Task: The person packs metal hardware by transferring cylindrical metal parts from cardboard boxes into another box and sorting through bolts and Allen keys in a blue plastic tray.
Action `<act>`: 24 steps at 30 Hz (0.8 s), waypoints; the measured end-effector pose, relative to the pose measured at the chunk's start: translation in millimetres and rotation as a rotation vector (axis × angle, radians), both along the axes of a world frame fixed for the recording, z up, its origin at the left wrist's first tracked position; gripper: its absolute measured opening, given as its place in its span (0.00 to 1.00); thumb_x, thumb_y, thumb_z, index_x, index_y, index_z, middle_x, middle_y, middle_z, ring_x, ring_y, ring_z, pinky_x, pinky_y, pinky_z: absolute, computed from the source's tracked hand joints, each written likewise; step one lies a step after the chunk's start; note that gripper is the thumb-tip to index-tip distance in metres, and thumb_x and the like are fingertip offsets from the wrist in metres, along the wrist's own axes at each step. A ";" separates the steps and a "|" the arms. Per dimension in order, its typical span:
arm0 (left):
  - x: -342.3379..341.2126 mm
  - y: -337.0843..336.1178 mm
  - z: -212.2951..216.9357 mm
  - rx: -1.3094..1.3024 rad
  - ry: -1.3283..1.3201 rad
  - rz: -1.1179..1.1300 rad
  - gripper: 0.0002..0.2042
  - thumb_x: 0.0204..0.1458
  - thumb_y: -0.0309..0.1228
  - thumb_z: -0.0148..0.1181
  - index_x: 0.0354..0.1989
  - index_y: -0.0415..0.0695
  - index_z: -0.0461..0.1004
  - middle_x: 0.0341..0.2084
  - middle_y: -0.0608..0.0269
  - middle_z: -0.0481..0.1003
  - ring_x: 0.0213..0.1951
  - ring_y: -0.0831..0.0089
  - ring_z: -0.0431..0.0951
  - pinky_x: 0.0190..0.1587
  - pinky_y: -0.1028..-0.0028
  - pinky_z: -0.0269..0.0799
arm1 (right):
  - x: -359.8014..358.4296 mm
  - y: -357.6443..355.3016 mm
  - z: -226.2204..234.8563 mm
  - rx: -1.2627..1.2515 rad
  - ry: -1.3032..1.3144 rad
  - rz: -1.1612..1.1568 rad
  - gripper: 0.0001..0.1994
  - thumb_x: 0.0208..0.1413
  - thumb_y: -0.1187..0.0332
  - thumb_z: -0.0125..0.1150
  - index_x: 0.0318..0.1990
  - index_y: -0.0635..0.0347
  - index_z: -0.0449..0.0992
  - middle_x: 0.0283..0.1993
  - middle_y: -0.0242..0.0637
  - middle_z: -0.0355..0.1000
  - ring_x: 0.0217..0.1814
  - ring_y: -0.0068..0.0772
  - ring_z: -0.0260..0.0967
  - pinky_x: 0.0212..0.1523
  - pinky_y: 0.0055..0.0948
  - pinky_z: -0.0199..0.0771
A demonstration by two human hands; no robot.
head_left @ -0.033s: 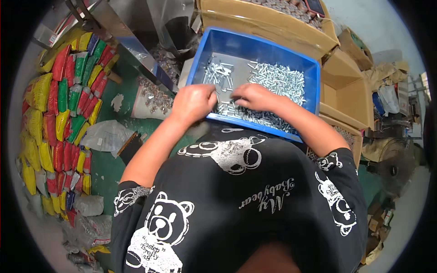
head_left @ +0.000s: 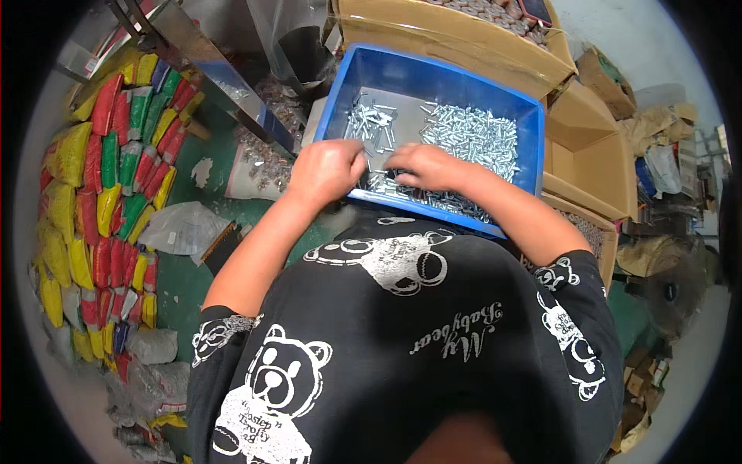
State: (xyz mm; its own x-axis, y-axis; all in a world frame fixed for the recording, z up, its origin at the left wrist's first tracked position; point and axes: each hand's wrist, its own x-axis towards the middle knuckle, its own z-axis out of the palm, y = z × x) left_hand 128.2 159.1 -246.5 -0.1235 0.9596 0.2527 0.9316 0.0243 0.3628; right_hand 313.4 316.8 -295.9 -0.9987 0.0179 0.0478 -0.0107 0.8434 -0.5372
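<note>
A blue plastic bin (head_left: 402, 73) sits in front of me, with a heap of small silver metal screws (head_left: 471, 131) spread over its floor. My left hand (head_left: 328, 172) is curled into a loose fist at the bin's near left side; what is inside the fist is hidden. My right hand (head_left: 429, 166) lies palm down on the screws along the bin's near wall. Its fingers are bent and reach toward my left hand. The fingertips touch the screws, but whether they pinch any is hidden.
Open cardboard boxes (head_left: 587, 147) stand to the right of the bin, and another (head_left: 448, 31) behind it. Rows of red, yellow and green packets (head_left: 100, 178) line the left. Clear bags of metal parts (head_left: 263, 166) and a metal frame (head_left: 216, 69) lie on the green floor at left.
</note>
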 end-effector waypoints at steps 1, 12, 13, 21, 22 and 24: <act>0.8 1.8 1.5 -0.029 0.012 0.012 0.08 0.51 0.34 0.56 0.32 0.44 0.79 0.27 0.51 0.78 0.32 0.51 0.79 0.36 0.57 0.74 | -3.3 -2.2 -5.2 0.015 -0.016 0.118 0.19 0.51 0.66 0.64 0.51 0.58 0.74 0.51 0.44 0.71 0.58 0.48 0.66 0.58 0.42 0.67; 12.0 4.8 3.3 -0.080 0.104 0.085 0.11 0.51 0.37 0.54 0.30 0.45 0.78 0.27 0.50 0.78 0.33 0.50 0.78 0.38 0.55 0.74 | -20.4 -11.5 -33.7 0.373 -0.081 0.407 0.20 0.52 0.68 0.56 0.54 0.55 0.69 0.54 0.38 0.65 0.61 0.42 0.61 0.59 0.42 0.65; 12.0 4.4 3.8 -0.076 0.108 0.084 0.11 0.51 0.37 0.54 0.30 0.45 0.78 0.27 0.50 0.78 0.33 0.50 0.78 0.38 0.55 0.74 | -19.1 -13.2 -29.9 0.400 -0.109 0.382 0.19 0.54 0.67 0.53 0.55 0.53 0.69 0.55 0.37 0.65 0.61 0.42 0.61 0.60 0.44 0.63; 10.6 4.8 2.7 -0.075 0.098 0.098 0.11 0.51 0.37 0.54 0.30 0.45 0.79 0.26 0.49 0.78 0.33 0.49 0.78 0.38 0.55 0.73 | -16.8 -6.1 -34.0 0.317 -0.065 0.359 0.18 0.56 0.63 0.52 0.55 0.48 0.69 0.54 0.35 0.66 0.59 0.42 0.61 0.57 0.51 0.62; 10.7 4.7 3.2 -0.074 0.096 0.099 0.11 0.51 0.37 0.54 0.30 0.45 0.79 0.26 0.49 0.78 0.33 0.49 0.78 0.38 0.55 0.73 | -16.7 -7.2 -36.0 0.276 -0.063 0.341 0.19 0.56 0.63 0.52 0.56 0.48 0.69 0.54 0.35 0.66 0.60 0.42 0.61 0.57 0.50 0.62; 10.8 5.2 4.5 -0.066 0.110 0.083 0.11 0.51 0.37 0.53 0.29 0.44 0.79 0.26 0.49 0.78 0.33 0.49 0.78 0.38 0.54 0.73 | -15.8 -6.0 -38.8 0.304 -0.028 0.358 0.18 0.55 0.63 0.52 0.55 0.49 0.69 0.53 0.36 0.66 0.59 0.42 0.62 0.56 0.50 0.61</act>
State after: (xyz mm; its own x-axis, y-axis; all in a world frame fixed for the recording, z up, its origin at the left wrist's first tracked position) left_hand 139.0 164.3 -242.0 -0.1779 0.9623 0.2058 0.9595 0.1232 0.2534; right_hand 297.6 310.9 -334.7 -0.9404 -0.3388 -0.0291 -0.3189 0.9083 -0.2706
